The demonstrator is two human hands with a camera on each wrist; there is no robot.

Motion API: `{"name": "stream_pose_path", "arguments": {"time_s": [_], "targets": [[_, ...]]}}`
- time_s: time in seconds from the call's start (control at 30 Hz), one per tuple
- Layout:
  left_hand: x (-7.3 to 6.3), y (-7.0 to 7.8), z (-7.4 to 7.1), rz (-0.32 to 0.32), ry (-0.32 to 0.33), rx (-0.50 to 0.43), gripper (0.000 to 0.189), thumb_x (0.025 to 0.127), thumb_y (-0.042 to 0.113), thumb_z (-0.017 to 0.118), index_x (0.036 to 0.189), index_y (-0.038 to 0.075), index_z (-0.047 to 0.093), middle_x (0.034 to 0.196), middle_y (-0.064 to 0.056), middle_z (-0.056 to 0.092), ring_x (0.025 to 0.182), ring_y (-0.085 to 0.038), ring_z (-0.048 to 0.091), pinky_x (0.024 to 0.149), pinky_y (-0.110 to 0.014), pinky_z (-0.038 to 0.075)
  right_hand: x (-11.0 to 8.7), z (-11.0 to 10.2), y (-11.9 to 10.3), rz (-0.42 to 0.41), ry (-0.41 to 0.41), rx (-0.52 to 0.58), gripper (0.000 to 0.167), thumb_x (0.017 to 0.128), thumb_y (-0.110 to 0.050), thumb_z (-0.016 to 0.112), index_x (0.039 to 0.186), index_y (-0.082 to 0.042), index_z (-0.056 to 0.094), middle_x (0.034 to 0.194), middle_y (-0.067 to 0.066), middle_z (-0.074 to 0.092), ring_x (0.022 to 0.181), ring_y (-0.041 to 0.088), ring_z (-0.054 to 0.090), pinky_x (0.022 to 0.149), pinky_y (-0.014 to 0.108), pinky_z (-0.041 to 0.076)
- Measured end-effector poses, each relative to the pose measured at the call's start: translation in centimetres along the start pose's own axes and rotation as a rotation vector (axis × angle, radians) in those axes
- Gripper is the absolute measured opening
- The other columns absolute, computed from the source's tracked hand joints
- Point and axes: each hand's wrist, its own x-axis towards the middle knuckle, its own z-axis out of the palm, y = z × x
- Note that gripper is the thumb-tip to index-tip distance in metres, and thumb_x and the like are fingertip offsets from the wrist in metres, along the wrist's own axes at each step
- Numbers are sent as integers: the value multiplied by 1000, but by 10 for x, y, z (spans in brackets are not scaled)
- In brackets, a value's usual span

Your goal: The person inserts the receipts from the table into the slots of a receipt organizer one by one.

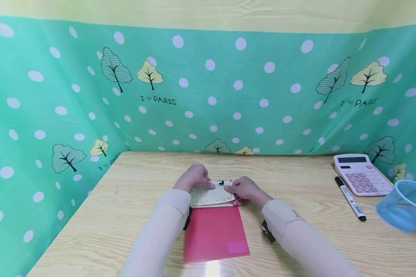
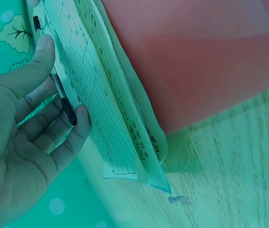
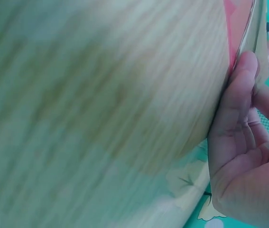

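Observation:
A red folder (image 1: 215, 231) lies on the table with a stack of printed, ruled forms (image 1: 208, 197) at its far end. Across the top of the forms runs a metal clip (image 2: 68, 110) with black ends. My left hand (image 1: 195, 177) grips this clip, thumb on the bar and fingers behind it in the left wrist view. Along the right edge of the forms, my right hand (image 1: 246, 188) pinches the sheets between thumb and fingers. Their lower edges stand slightly fanned apart in the left wrist view. The right wrist view hides most of the clip.
On the right of the wooden table (image 1: 142, 223) lie a pink calculator (image 1: 364, 175) and a black-and-white marker (image 1: 351, 200). A blue mesh cup (image 1: 402, 209) stands nearer, at the right edge. A green patterned curtain (image 1: 225, 96) hangs behind the table.

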Motion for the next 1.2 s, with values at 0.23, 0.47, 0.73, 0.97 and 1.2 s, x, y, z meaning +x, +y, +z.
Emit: {"name": "stream_pose_path", "arguments": {"time_s": [0.23,0.47,0.73,0.97,1.2], "targets": [[-1,1,-1,-7,-13,-17,40,82,23,88,61,10,56,57,2,45,53,-11,40,50,-25,36,1,-2,2,1,-29,16,38,103,-22,63,69,-8,52,60,4,59,50,9,62,49,23,53],[-3,2,-1,-15,-7,-32,39,81,21,88,62,10,57,56,2,45,52,-11,40,50,-25,37,0,-2,5,-8,-31,36,35,103,-22,64,72,-7,56,60,4,58,51,9,63,49,22,53],[-2,1,0,-19,0,-37,38,81,21,89,62,9,58,56,2,45,51,-11,39,50,-26,37,-1,-3,5,-2,-20,58,35,103,-21,63,72,-6,57,60,3,54,52,10,64,49,21,51],[0,0,1,-18,3,-23,36,80,22,89,63,9,60,58,2,46,53,-11,41,51,-26,37,0,-3,5,6,-24,86,33,102,-19,64,72,-5,59,61,3,52,52,11,65,48,20,51],[0,-1,1,-15,2,-27,35,80,22,89,65,8,61,59,2,48,55,-11,42,52,-25,37,0,-2,5,12,1,68,34,102,-18,64,72,-5,58,61,3,55,52,10,65,48,20,51]]}}
